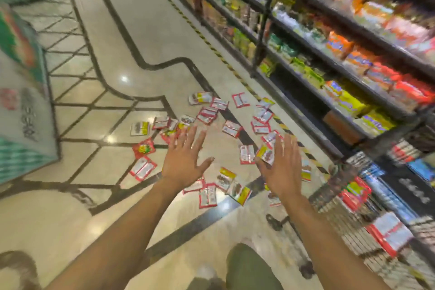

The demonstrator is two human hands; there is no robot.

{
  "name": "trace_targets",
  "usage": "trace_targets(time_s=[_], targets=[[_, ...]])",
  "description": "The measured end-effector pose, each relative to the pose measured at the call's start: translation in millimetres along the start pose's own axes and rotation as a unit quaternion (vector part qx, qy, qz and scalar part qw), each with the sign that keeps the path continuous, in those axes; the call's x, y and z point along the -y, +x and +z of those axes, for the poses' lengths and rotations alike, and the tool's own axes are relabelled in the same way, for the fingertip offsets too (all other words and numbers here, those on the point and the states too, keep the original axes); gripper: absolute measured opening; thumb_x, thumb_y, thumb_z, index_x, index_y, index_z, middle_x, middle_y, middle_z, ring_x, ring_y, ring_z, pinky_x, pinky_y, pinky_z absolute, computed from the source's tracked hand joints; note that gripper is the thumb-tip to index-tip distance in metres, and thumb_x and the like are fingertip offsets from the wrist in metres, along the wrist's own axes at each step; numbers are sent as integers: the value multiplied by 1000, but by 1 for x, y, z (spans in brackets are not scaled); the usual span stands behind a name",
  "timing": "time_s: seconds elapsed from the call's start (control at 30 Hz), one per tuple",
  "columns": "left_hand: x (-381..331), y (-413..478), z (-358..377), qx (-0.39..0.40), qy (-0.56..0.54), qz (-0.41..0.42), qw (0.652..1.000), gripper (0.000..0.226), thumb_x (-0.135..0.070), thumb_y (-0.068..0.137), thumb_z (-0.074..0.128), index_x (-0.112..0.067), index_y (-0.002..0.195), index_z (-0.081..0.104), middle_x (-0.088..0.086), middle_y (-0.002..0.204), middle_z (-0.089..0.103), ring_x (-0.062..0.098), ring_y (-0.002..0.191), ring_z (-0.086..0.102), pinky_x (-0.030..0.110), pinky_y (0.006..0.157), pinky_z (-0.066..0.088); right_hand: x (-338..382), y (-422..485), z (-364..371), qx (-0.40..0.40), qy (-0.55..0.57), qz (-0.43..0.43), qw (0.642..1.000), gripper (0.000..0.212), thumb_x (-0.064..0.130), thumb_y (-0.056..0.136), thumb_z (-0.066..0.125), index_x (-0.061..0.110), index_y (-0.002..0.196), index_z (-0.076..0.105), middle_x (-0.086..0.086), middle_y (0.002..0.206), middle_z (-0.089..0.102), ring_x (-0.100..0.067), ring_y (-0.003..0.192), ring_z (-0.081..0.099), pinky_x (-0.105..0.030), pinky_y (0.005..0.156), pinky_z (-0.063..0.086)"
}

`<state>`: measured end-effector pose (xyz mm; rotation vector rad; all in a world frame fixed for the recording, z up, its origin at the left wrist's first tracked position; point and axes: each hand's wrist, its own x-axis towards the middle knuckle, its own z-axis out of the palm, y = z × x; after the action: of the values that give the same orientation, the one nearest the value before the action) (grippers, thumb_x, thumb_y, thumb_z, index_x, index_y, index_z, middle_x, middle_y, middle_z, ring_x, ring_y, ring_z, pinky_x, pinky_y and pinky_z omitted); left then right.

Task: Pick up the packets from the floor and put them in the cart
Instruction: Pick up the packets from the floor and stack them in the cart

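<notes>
Head view is showing few packets (143, 148) lying in the cart (324, 198), many littering the floor (164, 42), left hand (182, 160) spreading empty, right hand (282, 167) possibly pinching one, I cannot tell.

Glossy packets (207, 114) lie on polished stone floor (146, 37); wire-metal cart (367, 214).

Bright, warm, even light is coming from overhead, and the polished floor (164, 30) is throwing back small white glare spots left of centre. Shadows are showing faint and soft. Motion blur is smearing the whole frame, worst at the edges: the shelves (329, 61) on the right, the cart (329, 207) at lower right and the boxes (21, 101) on the left are streaking, print unreadable. The packets (207, 115) mid-frame are reading slightly sharper. Wide-angle distortion is bending the shelf lines and the dark floor inlay toward the borders.
</notes>
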<state>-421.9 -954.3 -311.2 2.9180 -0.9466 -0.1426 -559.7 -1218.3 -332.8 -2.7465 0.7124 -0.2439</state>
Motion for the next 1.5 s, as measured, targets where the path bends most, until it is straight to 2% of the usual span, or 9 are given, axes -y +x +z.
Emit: trace_targets(time_s=[0.13,0.37,0.5,0.7,0.87,1.1,1.2,1.3,1.5], targets=[[53,-19,15,7,2,-19,1000,86,-76,96,21,-28,167,15,2,175,3,29,162,1,56,129,6,38,-2,39,33,4,-26,999,99,87,91,22,22,166,19,-14,174,14,-36,161,10,-56,129,17],[82,0,50,63,10,-25,998,85,-81,97,16,-34,165,0,1,174,-5,31,161,-5,59,129,5,56,15,97,74,1,-43,996,98,87,91,22,25,167,8,-11,176,7,-38,161,7,-59,127,22],[89,39,72,115,24,-29,993,87,-84,95,17,-38,162,-15,0,173,-15,29,160,-14,58,129,-3,52,40,126,105,-6,-31,994,98,83,91,39,25,166,12,-13,175,13,-40,160,15,-63,125,25],[96,100,109,156,23,-5,987,89,-86,93,14,-38,165,-9,-1,172,-17,31,160,-14,60,129,-1,45,75,180,144,1,-30,989,99,84,90,45,26,166,21,-10,175,15,-36,161,15,-64,123,26],[111,142,162,186,51,35,981,88,-83,96,13,-34,166,-5,3,174,-13,30,159,-16,57,128,-5,36,93,236,174,4,-12,985,97,86,91,38,24,165,27,-11,174,18,-39,160,18,-64,124,25],[141,192,280,244,49,76,965,87,-80,94,9,-34,166,-9,2,174,-15,27,160,-16,55,127,-7,18,94,341,209,-3,44,977,96,77,93,49,23,166,18,-13,174,16,-38,161,13,-58,127,17],[157,204,347,264,33,91,960,89,-79,91,8,-33,166,-5,2,174,-12,28,161,-11,57,129,-1,8,87,404,226,-9,79,971,94,76,94,45,20,165,21,-17,172,21,-42,159,19,-60,125,27],[176,213,425,287,27,98,952,90,-78,91,16,-32,167,-1,2,174,-10,28,161,-10,57,129,0,-4,75,476,233,14,112,966,93,74,94,46,17,164,27,-19,171,23,-43,158,19,-60,120,34],[215,220,591,346,45,109,931,89,-69,98,39,-30,167,-2,-1,176,-6,26,162,-6,52,129,0,-29,39,642,303,33,187,934,96,76,90,36,17,165,24,-15,173,18,-38,160,15,-57,126,25]])
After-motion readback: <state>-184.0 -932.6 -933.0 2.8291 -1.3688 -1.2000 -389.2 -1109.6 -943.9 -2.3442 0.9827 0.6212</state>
